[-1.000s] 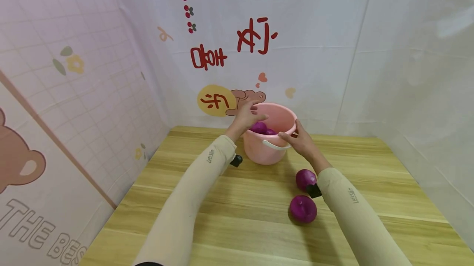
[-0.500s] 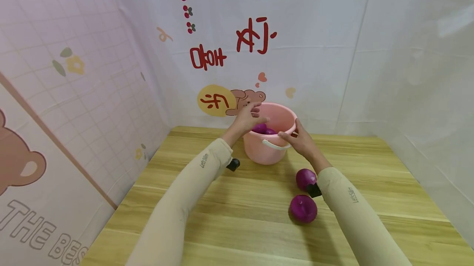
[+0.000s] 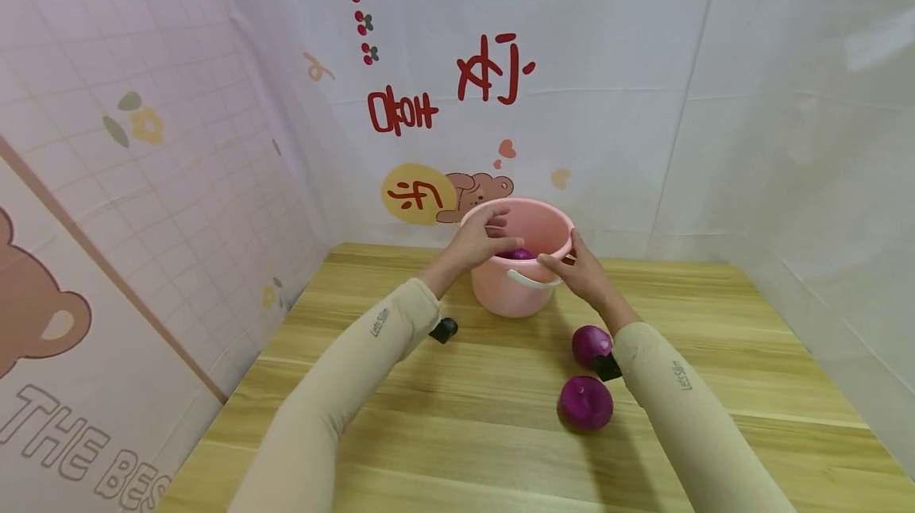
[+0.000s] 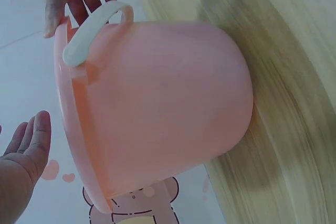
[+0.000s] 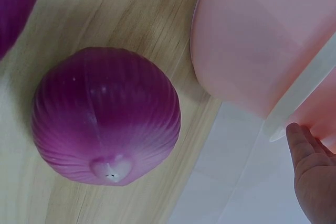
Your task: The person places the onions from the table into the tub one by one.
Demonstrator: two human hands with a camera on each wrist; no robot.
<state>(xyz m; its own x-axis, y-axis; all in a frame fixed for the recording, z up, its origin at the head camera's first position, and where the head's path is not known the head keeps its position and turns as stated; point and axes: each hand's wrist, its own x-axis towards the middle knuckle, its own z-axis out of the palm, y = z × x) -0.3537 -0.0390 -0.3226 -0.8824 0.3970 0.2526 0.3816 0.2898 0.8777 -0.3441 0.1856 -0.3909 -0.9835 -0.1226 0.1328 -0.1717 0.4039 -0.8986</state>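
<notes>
Head view: the left hand (image 3: pixel 480 243), spread and holding nothing, has shifted slightly nearer the person over the bucket (image 3: pixel 509 297), hiding more of the inner onions (image 3: pixel 523 254); apparently nothing is being carried. The right hand (image 3: pixel 582 271) grips the rim. Two loose onions (image 3: pixel 586 403) sit on the worktop (image 3: pixel 472 426).

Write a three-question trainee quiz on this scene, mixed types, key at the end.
1. How many onions lie on the table, outside the bucket?
2. True or false: purple shows inside the bucket.
3. Which hand grips the bucket? A) left B) right C) both D) neither

Key:
1. Two.
2. True.
3. B: the right hand, at the rim.
</notes>
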